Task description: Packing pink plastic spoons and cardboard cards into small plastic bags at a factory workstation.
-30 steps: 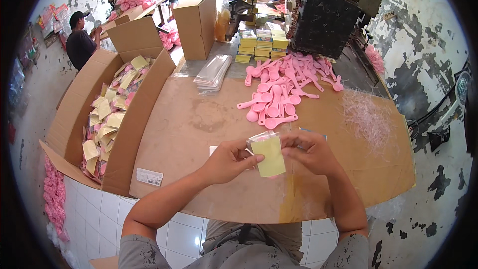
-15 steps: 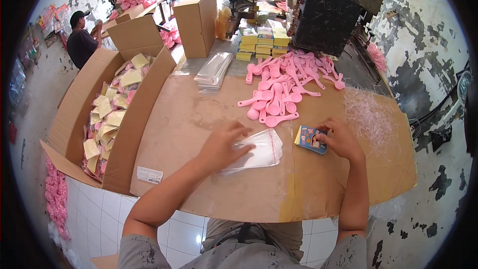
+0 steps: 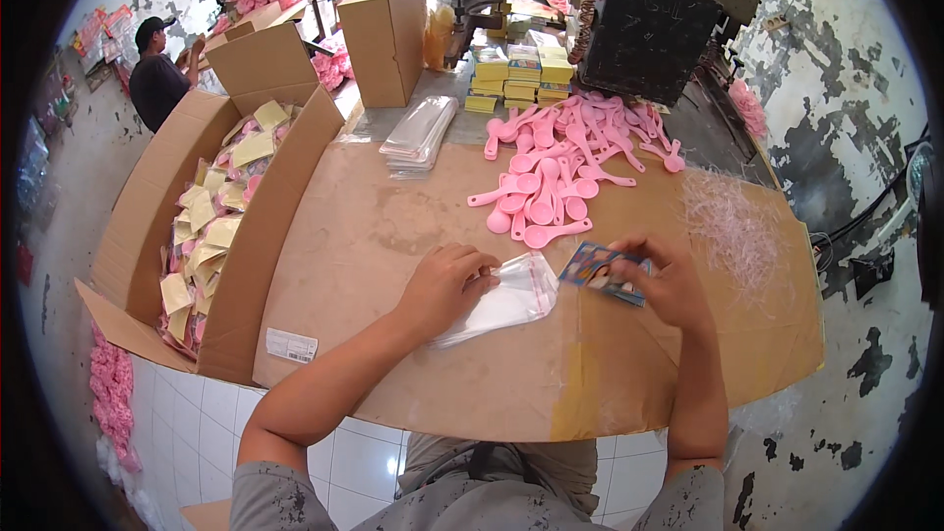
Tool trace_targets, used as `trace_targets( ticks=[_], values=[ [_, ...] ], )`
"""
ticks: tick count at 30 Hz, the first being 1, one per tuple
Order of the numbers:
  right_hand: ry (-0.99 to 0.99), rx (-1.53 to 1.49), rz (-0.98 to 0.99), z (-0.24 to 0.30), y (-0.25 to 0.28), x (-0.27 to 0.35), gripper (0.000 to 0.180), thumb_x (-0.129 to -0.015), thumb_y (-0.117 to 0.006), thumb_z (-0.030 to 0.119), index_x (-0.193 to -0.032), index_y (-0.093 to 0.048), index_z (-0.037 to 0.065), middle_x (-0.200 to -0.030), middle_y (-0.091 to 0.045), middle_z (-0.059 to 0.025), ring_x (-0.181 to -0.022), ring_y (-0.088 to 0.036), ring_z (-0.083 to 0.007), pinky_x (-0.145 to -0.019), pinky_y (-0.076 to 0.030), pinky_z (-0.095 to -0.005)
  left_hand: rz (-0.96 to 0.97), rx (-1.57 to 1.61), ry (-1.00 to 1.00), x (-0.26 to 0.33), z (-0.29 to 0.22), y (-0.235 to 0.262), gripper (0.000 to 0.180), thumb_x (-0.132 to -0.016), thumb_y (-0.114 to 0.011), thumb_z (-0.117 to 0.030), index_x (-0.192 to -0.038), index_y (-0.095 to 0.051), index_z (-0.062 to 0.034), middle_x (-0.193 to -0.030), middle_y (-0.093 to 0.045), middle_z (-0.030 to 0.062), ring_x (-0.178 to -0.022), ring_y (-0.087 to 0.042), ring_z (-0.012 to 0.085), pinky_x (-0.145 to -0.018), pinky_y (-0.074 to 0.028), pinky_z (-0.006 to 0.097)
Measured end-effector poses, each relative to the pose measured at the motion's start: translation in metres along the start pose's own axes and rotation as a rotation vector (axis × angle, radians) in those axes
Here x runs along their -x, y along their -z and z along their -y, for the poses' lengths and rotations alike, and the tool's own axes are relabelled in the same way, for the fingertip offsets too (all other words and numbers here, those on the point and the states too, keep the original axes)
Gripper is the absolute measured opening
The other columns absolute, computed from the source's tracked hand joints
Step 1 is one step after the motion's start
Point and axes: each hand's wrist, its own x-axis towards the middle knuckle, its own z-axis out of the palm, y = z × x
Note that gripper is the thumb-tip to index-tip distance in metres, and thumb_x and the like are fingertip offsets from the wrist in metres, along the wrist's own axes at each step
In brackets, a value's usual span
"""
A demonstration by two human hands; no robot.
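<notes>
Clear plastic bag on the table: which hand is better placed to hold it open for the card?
Left. The left hand already rests on the clear plastic bag; the right hand holds the colourful card.

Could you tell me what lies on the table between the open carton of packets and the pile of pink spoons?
In the head view, a stack of clear bags lies between the carton and the pink spoons.

Peeling wall [image 3: 846, 69], tiled counter front [image 3: 334, 452], cardboard-topped table [image 3: 393, 226].

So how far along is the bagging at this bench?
Done: the open cardboard box on the left holds many filled packets. In hand: the left hand pins a clear plastic bag to the table, the right hand holds a colourful printed card. Left: a heap of loose pink plastic spoons and a stack of empty clear bags.
</notes>
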Motion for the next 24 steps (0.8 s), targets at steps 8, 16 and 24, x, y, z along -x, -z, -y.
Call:
trace_targets(
  ticks=[8,16,24],
  values=[
    [0.141,0.094,0.302,0.007,-0.067,0.002,0.018,-0.094,-0.069,0.008,-0.111,-0.067,0.001,-0.102,-0.070,-0.0088,-0.088,-0.066,-0.0146,-0.080,-0.053,-0.0304,-0.115,0.163,0.040,0.003,0.001,0.000,0.009,-0.093,-0.068,-0.007,-0.100,-0.065,-0.0032,-0.096,-0.072,0.0109,-0.089,-0.069,0.0236,-0.081,-0.053,0.039],
    [0.072,0.018,0.113,0.004,-0.055,-0.003,0.019,-0.093,-0.070,0.008,-0.111,-0.068,0.001,-0.101,-0.070,-0.0086,-0.088,-0.067,-0.0116,-0.078,-0.053,-0.0291,-0.034,1.043,0.347,0.000,-0.016,0.028,0.034,-0.099,-0.064,-0.004,-0.129,-0.048,-0.0026,-0.102,-0.075,0.0200,-0.085,-0.074,0.0221,-0.079,-0.059,0.032],
    [0.120,-0.461,-0.189,0.006,-0.063,-0.002,0.024,-0.095,-0.067,0.002,-0.118,-0.065,0.001,-0.108,-0.069,-0.0052,-0.098,-0.065,-0.0123,-0.087,-0.053,-0.0290,0.044,0.981,0.342,0.009,-0.025,0.014,0.044,-0.097,-0.069,-0.002,-0.134,-0.046,-0.0016,-0.102,-0.075,0.0177,-0.093,-0.075,0.0214,-0.078,-0.060,0.030]
  ],
)
